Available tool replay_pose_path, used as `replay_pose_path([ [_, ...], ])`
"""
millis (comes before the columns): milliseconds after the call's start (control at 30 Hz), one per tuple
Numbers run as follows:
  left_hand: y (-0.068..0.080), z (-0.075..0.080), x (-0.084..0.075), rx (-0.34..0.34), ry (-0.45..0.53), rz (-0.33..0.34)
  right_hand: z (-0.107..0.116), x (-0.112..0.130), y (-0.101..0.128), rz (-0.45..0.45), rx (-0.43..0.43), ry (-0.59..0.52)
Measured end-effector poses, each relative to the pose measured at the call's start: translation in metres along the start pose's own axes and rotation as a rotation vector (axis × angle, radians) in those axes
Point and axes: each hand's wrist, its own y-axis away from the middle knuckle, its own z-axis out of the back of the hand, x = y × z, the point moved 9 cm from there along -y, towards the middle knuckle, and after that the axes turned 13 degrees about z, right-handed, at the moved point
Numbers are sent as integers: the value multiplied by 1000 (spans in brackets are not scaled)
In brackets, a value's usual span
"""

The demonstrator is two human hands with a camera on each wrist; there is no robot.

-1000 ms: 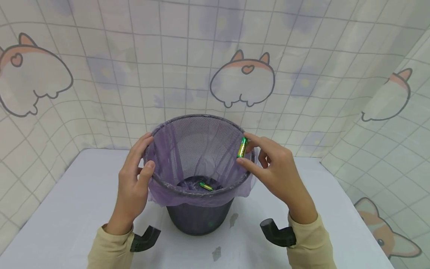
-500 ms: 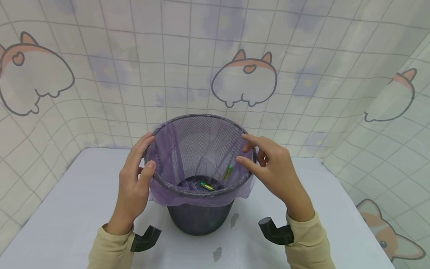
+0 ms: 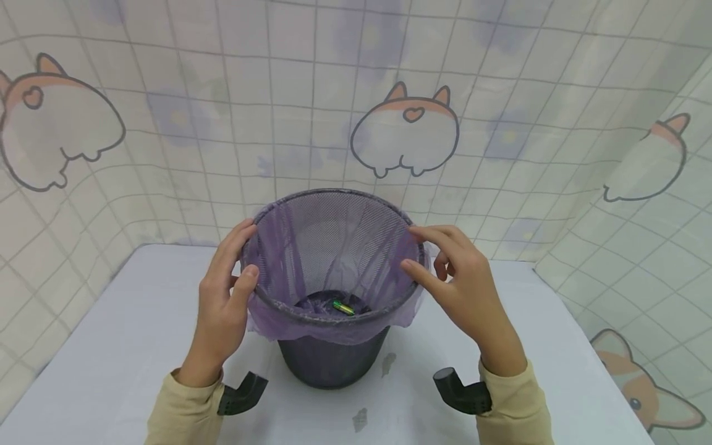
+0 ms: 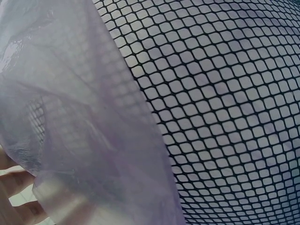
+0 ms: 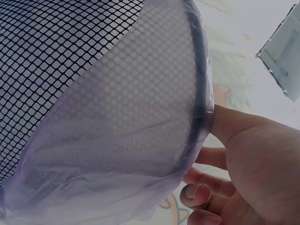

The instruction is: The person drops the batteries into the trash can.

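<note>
A dark mesh wastebasket [image 3: 334,364] stands upright, lined with a thin purple trash bag [image 3: 345,334] folded over its rim. One green and gold battery [image 3: 343,308] lies on the bottom inside; a second one is out of sight. My left hand [image 3: 219,303] holds the rim on the left side, its thumb over the edge. On the right side my right hand [image 3: 461,278] is at the rim, holding no battery, with thumb and index finger apart. The right wrist view has its thumb at the bag-covered rim and its other fingers loosely bent outside.
The wastebasket stands on a white table [image 3: 122,346]. Behind it hangs a checked curtain [image 3: 289,123] printed with cartoon dogs. Two small grey patches mark the tabletop in front. Black wrist mounts [image 3: 464,392] stick inward from both sleeves.
My right hand let go of a battery, which dropped down into the wastebasket and out of sight. That hand then shifted slightly right to the rim. My left hand stayed put.
</note>
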Motion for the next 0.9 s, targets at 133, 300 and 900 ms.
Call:
replay_pose_path([
  [133,-1,-1,0,1,2,-2,2,-1,4,-4,-19,-7],
  [300,-3,1,1,-2,-14,-8,4,-3,8,8,-19,-5],
  [900,-9,9,4,87,-100,75,8,-6,15,19,-36,41],
])
